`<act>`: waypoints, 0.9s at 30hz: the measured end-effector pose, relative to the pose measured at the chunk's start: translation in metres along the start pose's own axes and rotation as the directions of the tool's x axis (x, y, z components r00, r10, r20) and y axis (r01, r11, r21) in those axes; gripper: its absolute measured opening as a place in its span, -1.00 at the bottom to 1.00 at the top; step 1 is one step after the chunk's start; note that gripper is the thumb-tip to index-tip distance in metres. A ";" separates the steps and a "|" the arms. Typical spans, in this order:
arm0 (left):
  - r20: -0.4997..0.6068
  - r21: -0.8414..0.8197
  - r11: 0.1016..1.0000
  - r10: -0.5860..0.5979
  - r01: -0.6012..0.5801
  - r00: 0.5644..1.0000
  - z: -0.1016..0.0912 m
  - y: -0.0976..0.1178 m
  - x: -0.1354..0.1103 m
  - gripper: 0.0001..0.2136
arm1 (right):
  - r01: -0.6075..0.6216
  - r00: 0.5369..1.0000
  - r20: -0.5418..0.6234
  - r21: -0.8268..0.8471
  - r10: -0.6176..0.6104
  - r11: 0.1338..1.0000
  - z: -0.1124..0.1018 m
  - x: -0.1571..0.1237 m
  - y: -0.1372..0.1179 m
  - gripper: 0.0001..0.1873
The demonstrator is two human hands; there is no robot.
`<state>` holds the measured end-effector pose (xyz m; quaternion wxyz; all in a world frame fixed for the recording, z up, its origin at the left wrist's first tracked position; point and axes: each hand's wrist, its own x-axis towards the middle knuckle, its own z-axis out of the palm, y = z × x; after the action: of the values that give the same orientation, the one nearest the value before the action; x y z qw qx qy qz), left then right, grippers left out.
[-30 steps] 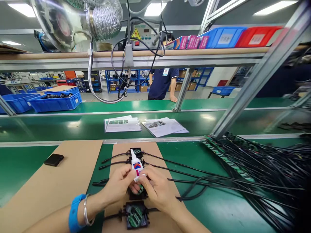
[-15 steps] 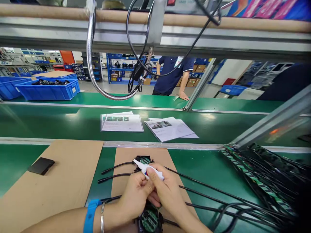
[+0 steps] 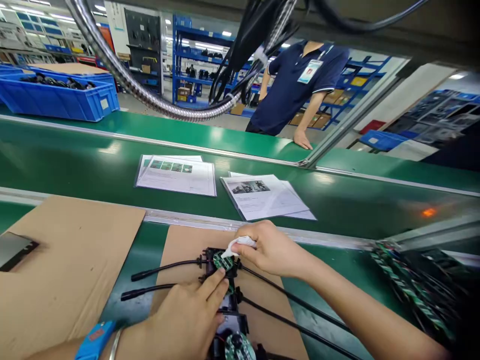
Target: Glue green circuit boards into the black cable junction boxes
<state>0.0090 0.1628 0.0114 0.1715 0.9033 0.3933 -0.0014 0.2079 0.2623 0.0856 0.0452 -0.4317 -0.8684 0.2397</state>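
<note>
My right hand (image 3: 270, 251) grips a small white squeeze tube (image 3: 243, 242). The tube's nozzle points down to the left, with its tip at the round green circuit board (image 3: 223, 262) in the farthest black housing (image 3: 210, 254). Fingers stretched out, my left hand (image 3: 183, 312) rests over the housings, its index fingertip at the near edge of that board. Another board (image 3: 240, 347) lies in a housing at the bottom of the view. A housing between them is partly hidden by my left hand.
Cardboard (image 3: 262, 300) lies under the housings. Black cables (image 3: 296, 295) run right, near a pile of circuit board strips (image 3: 408, 290). Printed sheets (image 3: 176, 175) lie behind. A flat dark piece (image 3: 15, 250) sits on the left cardboard (image 3: 86, 240). A person (image 3: 296, 90) leans on the far bench.
My hands were together around the tube; now they are apart. The right hand has brought the tube's tip down to the far board. My left hand has spread over the housings. The view has shifted.
</note>
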 end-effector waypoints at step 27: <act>-0.027 -0.028 0.999 0.016 -0.017 0.999 0.003 -0.006 -0.004 -0.46 | 0.225 0.965 0.173 -0.144 -0.199 0.964 0.009 0.026 0.002 -0.73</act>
<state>0.0024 0.1630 0.0073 0.1791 0.9039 0.3880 0.0179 0.1900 0.2801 0.0733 -0.0331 -0.3179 -0.9273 0.1950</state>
